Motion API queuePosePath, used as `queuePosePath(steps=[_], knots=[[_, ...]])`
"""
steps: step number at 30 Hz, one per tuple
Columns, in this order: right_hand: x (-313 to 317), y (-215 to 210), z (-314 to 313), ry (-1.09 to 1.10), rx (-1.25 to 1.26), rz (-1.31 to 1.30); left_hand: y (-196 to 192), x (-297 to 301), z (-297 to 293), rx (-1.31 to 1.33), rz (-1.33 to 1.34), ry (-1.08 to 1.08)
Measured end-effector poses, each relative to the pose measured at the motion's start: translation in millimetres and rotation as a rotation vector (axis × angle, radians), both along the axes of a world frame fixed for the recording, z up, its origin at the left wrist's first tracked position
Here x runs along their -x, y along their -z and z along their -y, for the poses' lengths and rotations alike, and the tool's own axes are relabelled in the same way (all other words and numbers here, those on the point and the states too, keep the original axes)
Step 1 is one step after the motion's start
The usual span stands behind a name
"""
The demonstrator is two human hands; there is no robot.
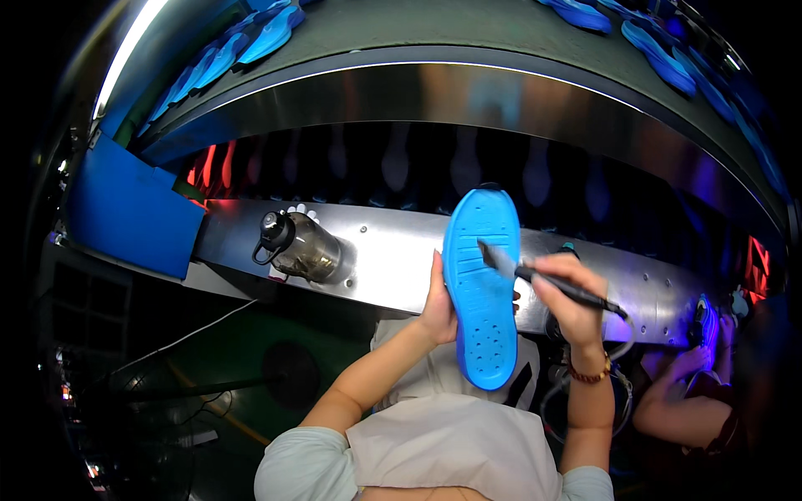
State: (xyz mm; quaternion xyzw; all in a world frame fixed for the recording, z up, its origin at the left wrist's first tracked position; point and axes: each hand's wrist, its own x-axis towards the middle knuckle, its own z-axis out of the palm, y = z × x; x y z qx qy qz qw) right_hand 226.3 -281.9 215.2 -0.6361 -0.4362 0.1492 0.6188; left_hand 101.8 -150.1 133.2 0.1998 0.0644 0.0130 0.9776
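Left hand (438, 307) was closed on the left edge of a blue shoe sole (483, 288), thumb side wrapped round the rim about mid-length, sole held upright in front of the chest with its toe end up over the steel ledge (393, 267) and its heel end down by the pale apron (455, 426). Right hand (572, 305) was shut round a black-handled brush (535, 275), bristle tip touching the sole's upper face near the right edge; a thin hose or cable trailed from the handle's rear end past the beaded wrist bracelet (590, 377). The sole looked like moulded foam or rubber: probably light, a bit flexible, with a raised rim and a dotted heel patch, so an edge pinch at the waist seemed the sensible hold, keeping fingers off the brushed face, which could be wet and slick; can't confirm from the picture. A dark lidded water bottle (299, 245) lay on its side on the ledge, well to the left. More blue soles (251, 42) sat on the curved belt above. Another person's hand (687, 363) showed at far right, holding something blue, unclear what.
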Motion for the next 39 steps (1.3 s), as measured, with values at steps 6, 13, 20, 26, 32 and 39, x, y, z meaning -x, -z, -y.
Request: queuePosePath(steps=[6,13,20,26,32,39], knots=[[12,-10,-5,-0.466,0.044,0.039,-22,-9,-3,-0.069,-0.168,-0.185],[3,-5,-2,-0.483,0.043,0.183,-21,-8,-9,-0.18,0.12,-0.255],[-1,1,4,-0.425,0.019,0.223,-38,-14,-16,-0.243,0.087,-0.47],[-5,3,16,-0.263,0.039,0.164,-53,-15,-30,-0.202,0.151,-0.543],[-1,9,26,-0.563,0.03,-0.062,-65,-8,-31,-0.278,0.073,-0.575],[5,19,20,-0.5,0.013,-0.025,-66,-7,-39,-0.278,0.1,-0.569]])
